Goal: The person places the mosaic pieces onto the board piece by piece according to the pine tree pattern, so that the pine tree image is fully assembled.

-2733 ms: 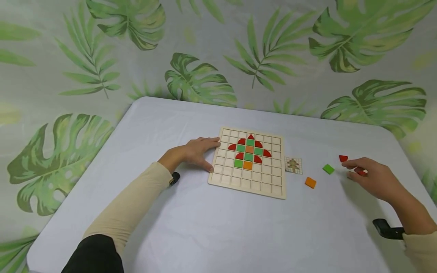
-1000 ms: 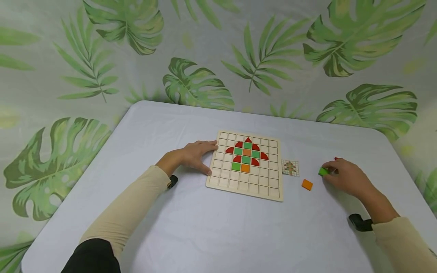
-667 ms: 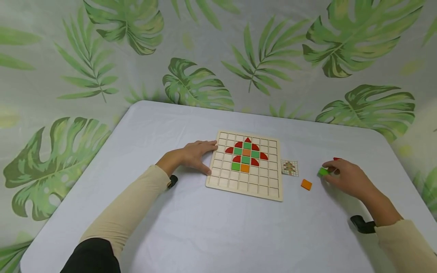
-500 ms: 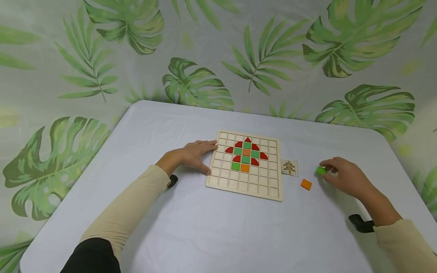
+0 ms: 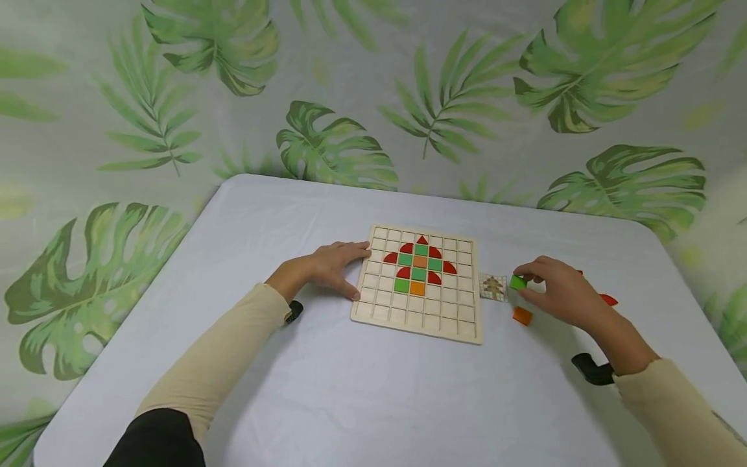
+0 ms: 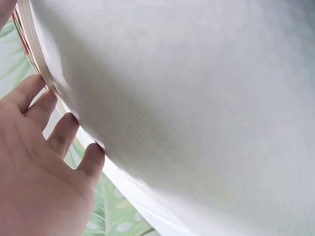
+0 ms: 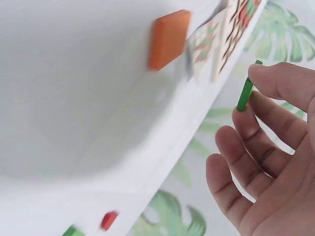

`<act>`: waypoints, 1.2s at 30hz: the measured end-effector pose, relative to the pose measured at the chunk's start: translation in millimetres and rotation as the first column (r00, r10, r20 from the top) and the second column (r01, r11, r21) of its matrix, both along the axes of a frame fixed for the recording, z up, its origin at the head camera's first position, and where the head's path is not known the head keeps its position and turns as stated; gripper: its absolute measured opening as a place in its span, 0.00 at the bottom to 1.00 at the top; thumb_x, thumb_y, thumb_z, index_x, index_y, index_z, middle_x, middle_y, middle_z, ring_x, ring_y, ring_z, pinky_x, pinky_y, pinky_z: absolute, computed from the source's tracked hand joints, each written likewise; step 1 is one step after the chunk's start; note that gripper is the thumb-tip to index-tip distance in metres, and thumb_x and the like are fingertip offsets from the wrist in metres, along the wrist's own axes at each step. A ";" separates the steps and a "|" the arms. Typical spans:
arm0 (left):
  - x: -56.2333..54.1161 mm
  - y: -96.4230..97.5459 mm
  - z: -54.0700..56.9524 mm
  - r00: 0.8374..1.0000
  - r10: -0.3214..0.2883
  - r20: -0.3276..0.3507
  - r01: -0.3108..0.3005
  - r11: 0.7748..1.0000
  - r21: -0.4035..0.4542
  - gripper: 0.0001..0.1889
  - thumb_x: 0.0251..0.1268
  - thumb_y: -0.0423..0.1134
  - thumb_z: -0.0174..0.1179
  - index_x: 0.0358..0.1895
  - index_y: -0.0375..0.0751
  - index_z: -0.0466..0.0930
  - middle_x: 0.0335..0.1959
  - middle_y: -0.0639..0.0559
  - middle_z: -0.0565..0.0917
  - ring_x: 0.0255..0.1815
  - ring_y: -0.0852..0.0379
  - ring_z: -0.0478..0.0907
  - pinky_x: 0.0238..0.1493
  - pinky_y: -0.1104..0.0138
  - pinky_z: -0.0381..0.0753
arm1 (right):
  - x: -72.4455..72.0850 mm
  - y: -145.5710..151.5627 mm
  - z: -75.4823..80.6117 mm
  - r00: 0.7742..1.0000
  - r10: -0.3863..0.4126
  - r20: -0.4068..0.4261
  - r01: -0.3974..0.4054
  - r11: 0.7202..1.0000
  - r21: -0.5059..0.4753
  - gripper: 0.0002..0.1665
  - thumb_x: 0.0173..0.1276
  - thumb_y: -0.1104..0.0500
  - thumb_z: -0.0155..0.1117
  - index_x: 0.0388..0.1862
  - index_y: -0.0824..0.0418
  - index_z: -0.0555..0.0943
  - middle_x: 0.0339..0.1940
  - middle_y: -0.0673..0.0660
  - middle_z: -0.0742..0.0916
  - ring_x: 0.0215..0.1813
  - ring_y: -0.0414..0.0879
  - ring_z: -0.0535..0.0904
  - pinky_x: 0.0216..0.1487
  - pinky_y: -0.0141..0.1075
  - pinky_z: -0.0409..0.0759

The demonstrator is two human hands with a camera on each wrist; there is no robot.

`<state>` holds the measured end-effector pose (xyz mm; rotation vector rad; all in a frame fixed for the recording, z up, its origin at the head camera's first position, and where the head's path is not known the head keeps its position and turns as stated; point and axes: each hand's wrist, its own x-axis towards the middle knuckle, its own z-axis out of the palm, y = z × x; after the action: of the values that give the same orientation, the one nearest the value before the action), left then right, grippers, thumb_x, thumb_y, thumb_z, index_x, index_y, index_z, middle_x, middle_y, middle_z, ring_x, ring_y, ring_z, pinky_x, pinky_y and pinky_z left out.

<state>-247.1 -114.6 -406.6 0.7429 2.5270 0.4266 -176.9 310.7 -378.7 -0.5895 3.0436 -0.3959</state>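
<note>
My right hand pinches a green square tile between thumb and fingertips, to the right of the small pattern card. In the right wrist view the tile is seen edge-on, with the other fingers spread below it. My left hand rests at the left edge of the wooden grid board, fingers extended and thumb apart. Fingertips touch the board's edge in the left wrist view. Red, green and orange tiles form a tree shape on the board.
An orange square tile lies below the card. Right of it are red pieces, partly behind my right hand. The right wrist view also shows a loose green piece on the white-covered table. A leaf-print cloth hangs behind.
My right hand has moved left from the red pieces, taken hold of the green tile and carried it towards the card. My left hand has stayed at the board.
</note>
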 end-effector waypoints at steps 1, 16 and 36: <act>0.2 -0.6 -0.2 1.000 0.001 0.001 -0.001 1.000 -0.003 0.51 0.53 0.57 0.71 0.79 0.52 0.54 0.84 0.57 0.47 0.84 0.46 0.45 0.80 0.45 0.50 | -1.7 -5.2 0.8 1.000 0.007 0.003 -0.007 1.000 -0.003 0.18 0.62 0.61 0.70 0.50 0.64 0.84 0.43 0.59 0.86 0.45 0.54 0.80 0.44 0.48 0.81; 0.3 -4.1 -4.9 1.000 0.021 0.017 -0.021 0.999 0.025 0.51 0.53 0.56 0.72 0.79 0.53 0.55 0.83 0.58 0.47 0.83 0.46 0.45 0.80 0.45 0.50 | -24.4 -95.4 -5.3 0.990 0.087 0.109 -0.087 0.996 0.001 0.18 0.64 0.58 0.69 0.53 0.60 0.84 0.46 0.56 0.86 0.50 0.52 0.79 0.55 0.49 0.81; -0.3 -4.3 -3.2 1.000 0.004 0.001 -0.004 1.000 0.022 0.51 0.53 0.57 0.72 0.79 0.53 0.55 0.83 0.59 0.47 0.83 0.47 0.46 0.79 0.45 0.51 | -20.1 -123.8 -24.5 0.979 0.158 0.131 -0.160 0.987 0.007 0.14 0.65 0.57 0.68 0.49 0.59 0.86 0.47 0.55 0.88 0.52 0.51 0.80 0.56 0.48 0.81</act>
<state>-247.5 -118.8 -409.7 0.7456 2.5273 0.4573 -196.9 186.8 -403.2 -0.7674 2.8483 -0.3852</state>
